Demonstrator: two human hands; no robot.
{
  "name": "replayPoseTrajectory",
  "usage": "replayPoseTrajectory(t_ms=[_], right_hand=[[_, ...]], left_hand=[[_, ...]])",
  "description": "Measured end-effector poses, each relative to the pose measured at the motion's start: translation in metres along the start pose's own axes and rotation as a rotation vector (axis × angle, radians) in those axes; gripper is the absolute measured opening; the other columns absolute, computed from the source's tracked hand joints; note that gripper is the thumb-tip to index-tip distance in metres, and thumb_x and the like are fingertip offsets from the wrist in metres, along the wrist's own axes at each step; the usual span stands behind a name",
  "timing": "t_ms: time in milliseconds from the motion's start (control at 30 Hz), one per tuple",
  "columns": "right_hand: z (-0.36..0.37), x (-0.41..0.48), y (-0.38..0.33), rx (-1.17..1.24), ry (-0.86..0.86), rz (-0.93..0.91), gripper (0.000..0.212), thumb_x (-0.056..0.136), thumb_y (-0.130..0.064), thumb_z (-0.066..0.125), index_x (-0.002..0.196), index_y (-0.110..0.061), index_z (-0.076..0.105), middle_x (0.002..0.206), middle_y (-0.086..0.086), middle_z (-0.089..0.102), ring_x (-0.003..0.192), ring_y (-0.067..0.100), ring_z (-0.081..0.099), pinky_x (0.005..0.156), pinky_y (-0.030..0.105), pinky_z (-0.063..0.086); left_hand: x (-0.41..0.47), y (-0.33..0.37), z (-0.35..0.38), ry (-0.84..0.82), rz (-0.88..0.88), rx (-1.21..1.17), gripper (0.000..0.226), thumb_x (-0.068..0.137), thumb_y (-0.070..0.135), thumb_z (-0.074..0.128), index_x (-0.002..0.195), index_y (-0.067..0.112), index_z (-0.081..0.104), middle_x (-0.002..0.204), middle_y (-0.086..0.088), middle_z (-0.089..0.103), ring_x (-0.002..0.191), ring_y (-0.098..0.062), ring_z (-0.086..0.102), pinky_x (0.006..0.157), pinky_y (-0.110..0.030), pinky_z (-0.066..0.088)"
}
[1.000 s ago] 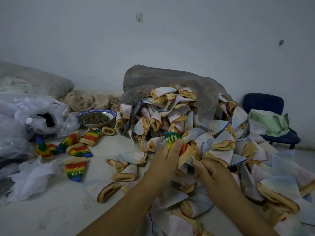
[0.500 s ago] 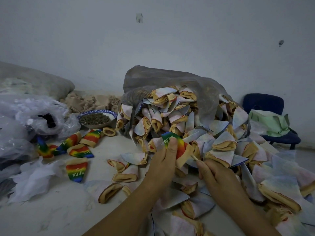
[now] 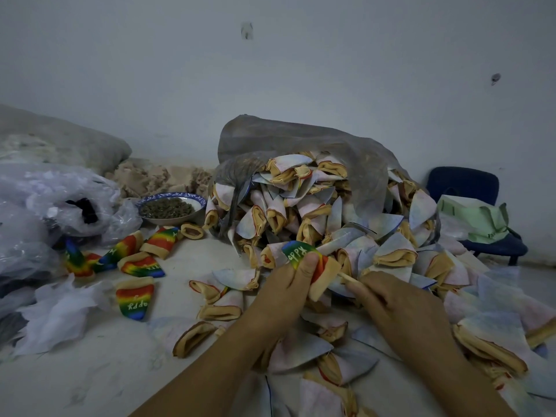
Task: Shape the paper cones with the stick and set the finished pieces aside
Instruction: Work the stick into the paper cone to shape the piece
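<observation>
Rainbow cone (image 3: 296, 251) stays gripped in the left hand (image 3: 288, 296); the right hand (image 3: 400, 302), pinching the stick (image 3: 346, 276), has brought its tip to the mouth; shaping seems imminent.

bare forearms (image 3: 210, 371), left hand (image 3: 285, 285), right hand (image 3: 400, 308), short plain thumbnail (image 3: 310, 260)

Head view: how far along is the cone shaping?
Done: a handful of rainbow cones lie on the floor at left. In hand: the left grip holds another rainbow cone, the right grip the stick at its open end. Left: most of it, a heap of pale cones spilling from the grey bag.
</observation>
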State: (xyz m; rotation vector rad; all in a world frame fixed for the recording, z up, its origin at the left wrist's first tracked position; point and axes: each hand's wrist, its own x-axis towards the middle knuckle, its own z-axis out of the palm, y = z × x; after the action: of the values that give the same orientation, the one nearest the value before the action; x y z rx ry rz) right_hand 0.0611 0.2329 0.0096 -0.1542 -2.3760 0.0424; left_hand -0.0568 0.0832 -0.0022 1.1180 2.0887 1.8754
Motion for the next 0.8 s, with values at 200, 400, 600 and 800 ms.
replayPoseTrajectory(t_ms=[200,400,600,800], right_hand=[[0.005,-0.006,-0.002,0.124,0.0,0.104,0.029,0.095,-0.046,0.044,0.072,-0.033,0.055,0.061,-0.016,0.049,0.054,-0.001,0.045,0.049,0.012,0.031],[0.02,-0.005,-0.023,0.561,-0.053,0.285,0.033,0.082,-0.054,0.035,0.062,-0.033,0.049,0.069,-0.017,0.06,0.071,0.001,0.056,0.057,0.015,0.038],[0.024,-0.008,-0.022,0.664,-0.08,0.331,0.04,0.077,-0.058,0.036,0.06,-0.026,0.053,0.072,-0.014,0.063,0.069,0.001,0.057,0.06,0.011,0.04],[0.023,-0.008,-0.015,0.379,-0.033,0.214,0.038,0.083,-0.059,0.033,0.066,-0.031,0.053,0.062,-0.009,0.057,0.07,0.002,0.055,0.054,0.015,0.038]], left_hand=[[0.001,0.008,0.005,-0.051,0.002,-0.012,0.048,0.081,0.064,0.03,0.065,0.025,0.053,0.047,0.019,0.057,0.046,0.005,0.052,0.05,-0.012,0.041],[0.005,0.011,0.007,-0.027,0.029,-0.027,0.049,0.082,0.066,0.032,0.062,0.025,0.049,0.049,0.009,0.054,0.048,0.0,0.051,0.053,-0.02,0.042],[0.005,0.008,0.006,-0.023,0.075,0.05,0.063,0.093,0.06,0.03,0.076,0.005,0.056,0.065,-0.012,0.055,0.06,-0.02,0.052,0.064,-0.038,0.044],[0.001,0.0,0.01,0.011,0.019,-0.05,0.043,0.087,0.058,0.031,0.075,0.024,0.054,0.058,0.014,0.06,0.057,0.002,0.055,0.056,-0.016,0.043]])
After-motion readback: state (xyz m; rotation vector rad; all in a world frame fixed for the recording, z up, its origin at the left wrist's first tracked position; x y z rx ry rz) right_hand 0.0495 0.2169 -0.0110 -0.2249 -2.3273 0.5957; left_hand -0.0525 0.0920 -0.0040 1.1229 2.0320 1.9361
